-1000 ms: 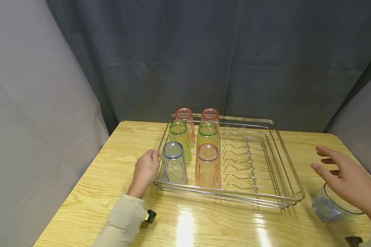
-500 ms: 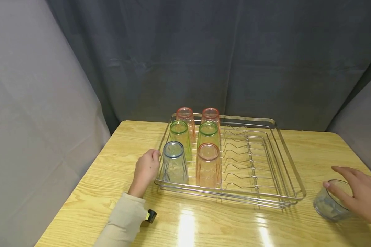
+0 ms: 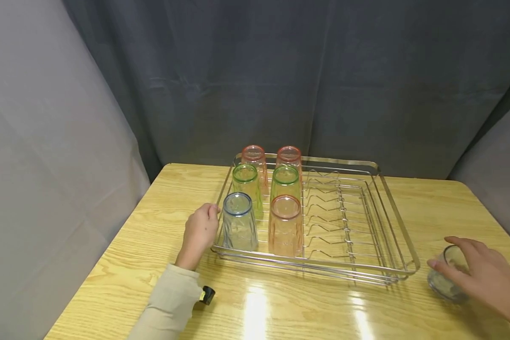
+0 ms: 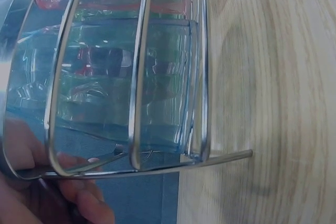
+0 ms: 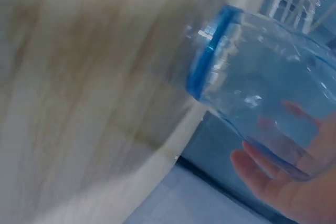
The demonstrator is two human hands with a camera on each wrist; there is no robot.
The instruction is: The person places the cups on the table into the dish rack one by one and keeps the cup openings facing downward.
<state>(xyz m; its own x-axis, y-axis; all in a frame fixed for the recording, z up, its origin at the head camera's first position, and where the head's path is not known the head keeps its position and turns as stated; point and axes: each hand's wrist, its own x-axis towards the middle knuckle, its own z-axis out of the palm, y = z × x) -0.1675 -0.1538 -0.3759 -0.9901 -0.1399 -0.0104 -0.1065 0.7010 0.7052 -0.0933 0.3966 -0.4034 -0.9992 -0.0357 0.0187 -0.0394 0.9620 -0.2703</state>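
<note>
My left hand point(image 3: 199, 231) grips the left rim of a metal wire dish rack point(image 3: 397, 215); in the left wrist view its fingers point(image 4: 86, 203) curl around the wire. At the table's right, my right hand point(image 3: 484, 278) holds a clear bluish drinking glass point(image 3: 444, 283) around its sides. The right wrist view shows that glass standing with its thick blue base point(image 5: 210, 51) toward the tabletop, some fingers visible through its wall. Closest to my left hand, a blue-tinted glass point(image 3: 240, 231) stands upside down in the rack, beside an orange one point(image 3: 285, 231).
Behind them in the rack are two green glasses point(image 3: 285, 182) and two red ones point(image 3: 254, 163), all upside down. Bent wire dividers point(image 3: 325, 219) fill the rack's right part. A dark curtain point(image 3: 238, 94) hangs behind the wooden table point(image 3: 153, 236), with grey cloth point(image 3: 46, 165) at the left.
My right hand has come down from above the glass and closed around it; the glass has shifted slightly left. The left hand stays on the rack's rim.
</note>
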